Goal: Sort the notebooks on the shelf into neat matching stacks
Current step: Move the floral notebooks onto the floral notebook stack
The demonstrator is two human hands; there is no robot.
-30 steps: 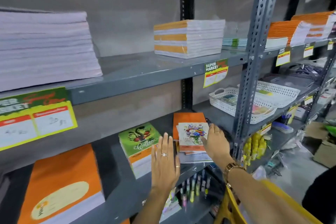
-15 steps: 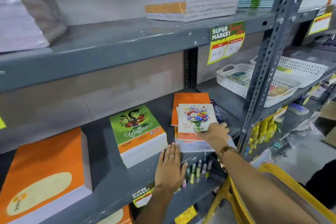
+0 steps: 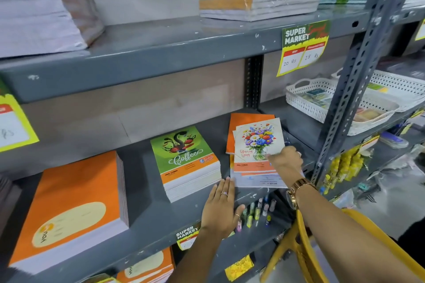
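1. Eyes on the middle shelf [image 3: 161, 220], where the mixed pile [image 3: 255, 145] sits at the right end: a flower-cover notebook [image 3: 257, 140] on top, an orange one [image 3: 243, 119] poking out askew behind it, and pale covers sticking out underneath at the front.
2. The right hand [image 3: 285, 161] is on the pile's right edge, fingers curled at the flower cover's lower corner. It looks like a pinch to lift that top book, though I cannot tell for sure whether the fingers have closed on it.
3. The left hand [image 3: 220, 209] lies flat and open on the shelf, palm down, fingertips touching the pile's lower-left corner. My read: it braces the loose books so they don't slide while the other hand works.
4. Just beside it, the Coffee stack [image 3: 186, 163] is squared up and uniform, so it likely needs nothing.
5. Further left, the big orange stack [image 3: 71, 204] is equally tidy.
6. So the job seems early on this pile, with covers mismatched and edges fanned.
7. Risk, as I judge it: pulling one slim book could drag its neighbours toward the shelf's front lip.
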